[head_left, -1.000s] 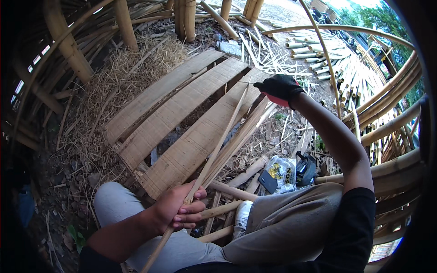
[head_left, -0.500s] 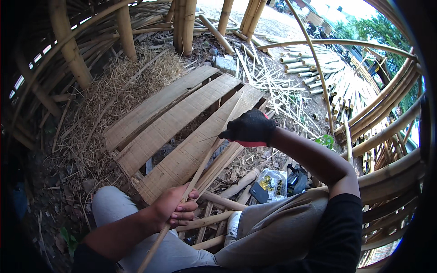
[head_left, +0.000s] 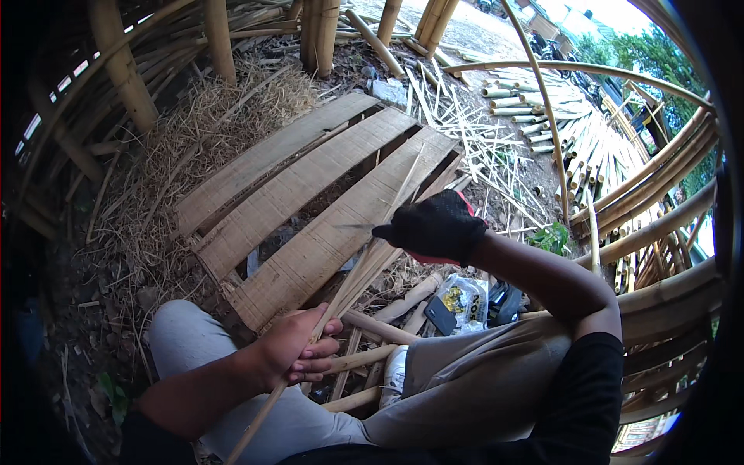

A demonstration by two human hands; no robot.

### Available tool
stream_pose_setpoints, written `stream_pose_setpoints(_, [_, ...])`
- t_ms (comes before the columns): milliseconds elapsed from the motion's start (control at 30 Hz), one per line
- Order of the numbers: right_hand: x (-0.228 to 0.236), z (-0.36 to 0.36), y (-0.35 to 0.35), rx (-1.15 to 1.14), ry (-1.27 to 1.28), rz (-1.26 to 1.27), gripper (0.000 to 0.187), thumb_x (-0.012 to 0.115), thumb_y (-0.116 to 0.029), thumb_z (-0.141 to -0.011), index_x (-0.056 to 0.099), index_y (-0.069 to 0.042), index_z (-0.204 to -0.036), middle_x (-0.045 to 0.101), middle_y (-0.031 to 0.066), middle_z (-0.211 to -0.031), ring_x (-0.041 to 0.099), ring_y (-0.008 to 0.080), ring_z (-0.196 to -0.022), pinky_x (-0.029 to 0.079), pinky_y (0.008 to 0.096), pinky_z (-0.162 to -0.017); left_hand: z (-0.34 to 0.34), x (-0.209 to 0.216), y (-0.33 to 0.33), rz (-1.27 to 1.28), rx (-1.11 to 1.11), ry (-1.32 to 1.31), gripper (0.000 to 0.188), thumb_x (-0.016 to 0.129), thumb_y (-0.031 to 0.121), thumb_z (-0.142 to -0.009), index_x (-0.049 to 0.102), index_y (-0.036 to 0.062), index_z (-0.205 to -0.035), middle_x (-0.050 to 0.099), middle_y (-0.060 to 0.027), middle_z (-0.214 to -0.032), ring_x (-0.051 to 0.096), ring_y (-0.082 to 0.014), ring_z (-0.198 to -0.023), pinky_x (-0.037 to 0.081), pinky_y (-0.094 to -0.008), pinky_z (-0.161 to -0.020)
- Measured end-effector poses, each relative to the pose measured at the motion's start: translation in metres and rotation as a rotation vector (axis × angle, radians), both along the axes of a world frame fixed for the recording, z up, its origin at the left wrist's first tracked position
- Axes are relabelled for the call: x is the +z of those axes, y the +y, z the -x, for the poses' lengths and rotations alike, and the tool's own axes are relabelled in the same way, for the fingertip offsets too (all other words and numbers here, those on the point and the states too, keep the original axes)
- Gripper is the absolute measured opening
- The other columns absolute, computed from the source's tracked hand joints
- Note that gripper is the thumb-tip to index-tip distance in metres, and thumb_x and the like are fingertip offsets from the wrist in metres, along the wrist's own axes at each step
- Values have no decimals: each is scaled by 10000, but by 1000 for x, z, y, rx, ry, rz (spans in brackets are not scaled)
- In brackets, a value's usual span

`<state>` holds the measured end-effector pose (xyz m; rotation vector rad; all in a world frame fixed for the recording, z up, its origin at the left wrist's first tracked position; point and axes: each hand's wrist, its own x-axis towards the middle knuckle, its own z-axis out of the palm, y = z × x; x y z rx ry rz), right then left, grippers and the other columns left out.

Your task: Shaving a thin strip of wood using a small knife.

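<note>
My left hand (head_left: 298, 349), bare, is closed around a long thin bamboo strip (head_left: 403, 182) near its lower part, just above my grey-trousered knee. The strip runs up and to the right over the wooden planks (head_left: 310, 194). My right hand (head_left: 434, 229) wears a black glove with red trim and grips a knife handle. The thin blade (head_left: 353, 226) sticks out to the left, close to the strip. Whether the blade touches the strip I cannot tell.
Short bamboo pieces (head_left: 372, 325) lie across my lap. A yellow-printed plastic bag (head_left: 461, 298) and a flat black object (head_left: 440, 315) sit by my right thigh. Straw (head_left: 178, 147) is piled left. Split bamboo (head_left: 542, 101) and curved bamboo poles (head_left: 659, 194) crowd the right.
My gloved right hand has drawn back along the strip toward my body, from the far end of the planks to mid-strip. My left hand keeps its grip in place.
</note>
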<state>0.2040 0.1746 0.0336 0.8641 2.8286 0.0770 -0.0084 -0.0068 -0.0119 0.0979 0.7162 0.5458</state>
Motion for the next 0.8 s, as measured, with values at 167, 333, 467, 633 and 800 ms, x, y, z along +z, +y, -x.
stream_pose_setpoints(167, [-39,-30,52,137,113,-137,337,484,-439,-933,701,-187,-874,649,81,-656,657,278,-586,495,395,-490,-10,-5,-5,-33,-18,51,353,245,435,-1027,378,161,-849,291,49,-487,259,-68,-329,232,-208,-284])
stream_pose_setpoints(333, [-16,-31,91,23,-112,-195,304,405,-375,-970,657,-296,-1121,694,46,-832,680,261,-700,508,385,-549,-3,-3,-1,-50,-16,-26,342,242,427,-1029,376,164,-857,296,51,-497,258,-64,-332,235,-206,-288])
stream_pose_setpoints(467, [-17,-9,25,127,52,25,342,463,-441,-948,699,-196,-924,672,104,-736,659,311,-655,514,424,-589,-3,-7,-1,-23,-18,-10,354,253,430,-1028,382,163,-834,289,49,-465,254,-65,-311,241,-207,-266])
stream_pose_setpoints(633, [-35,-71,131,-48,-31,-266,463,390,-489,-962,733,-209,-824,673,72,-670,660,281,-589,499,405,-494,-4,4,-3,-21,-22,-1,355,255,437,-1026,382,165,-838,292,49,-466,258,-61,-309,239,-199,-267])
stream_pose_setpoints(800, [-30,-54,110,0,17,-252,406,434,-432,-963,726,-184,-830,683,60,-716,668,266,-631,510,387,-529,1,4,-3,33,-10,-20,353,261,441,-1025,381,166,-841,296,52,-463,268,-59,-307,238,-196,-268])
